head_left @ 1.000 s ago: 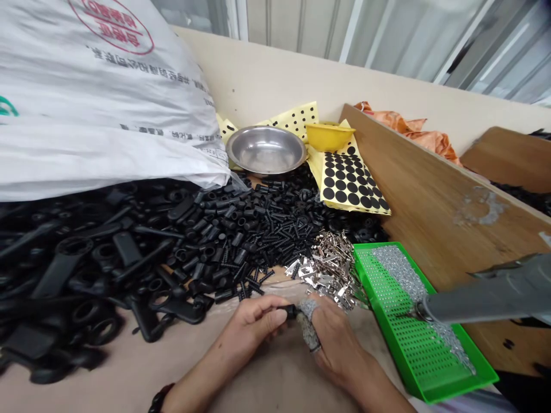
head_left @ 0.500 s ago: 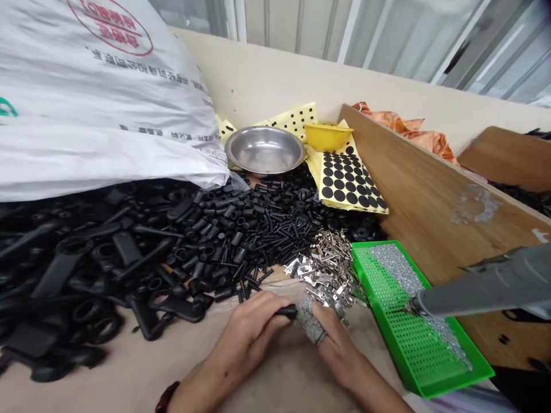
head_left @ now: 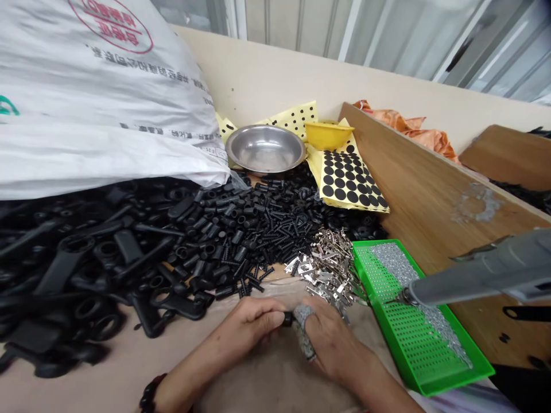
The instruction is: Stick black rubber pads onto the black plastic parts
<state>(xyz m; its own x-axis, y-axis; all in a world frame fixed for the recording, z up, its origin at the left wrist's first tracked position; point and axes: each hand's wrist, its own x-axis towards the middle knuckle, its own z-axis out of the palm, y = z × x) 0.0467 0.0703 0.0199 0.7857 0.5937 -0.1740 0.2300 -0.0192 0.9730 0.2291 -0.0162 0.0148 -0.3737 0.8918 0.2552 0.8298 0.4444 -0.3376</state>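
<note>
In front of me, my left hand (head_left: 253,324) pinches a small black plastic part (head_left: 287,319) between thumb and fingers; only its end shows. Close against it on the right is my right hand (head_left: 333,344), with its fingers curled in. Grey speckled wrapping (head_left: 305,335) covers some of its fingers. Whatever those fingers grip is hidden. Just beyond both hands lies a heap of small shiny metal clips (head_left: 333,267). A pile of black ribbed pins (head_left: 282,229) and short black tubes (head_left: 210,229) spreads behind and to the left.
To the right, a green perforated tray (head_left: 398,332) holds tiny silvery pieces, with a grey powered tool (head_left: 477,275) reaching over it. Large black handle parts (head_left: 64,264) and a white sack (head_left: 107,115) fill the left. A steel bowl (head_left: 266,150), yellow bowl (head_left: 329,136) and dotted sticker sheet (head_left: 353,183) stand behind.
My right hand has turned, bringing its wrapped fingers more upright beside the black part. My left hand has shifted slightly left and down, and less of the part's length shows.
</note>
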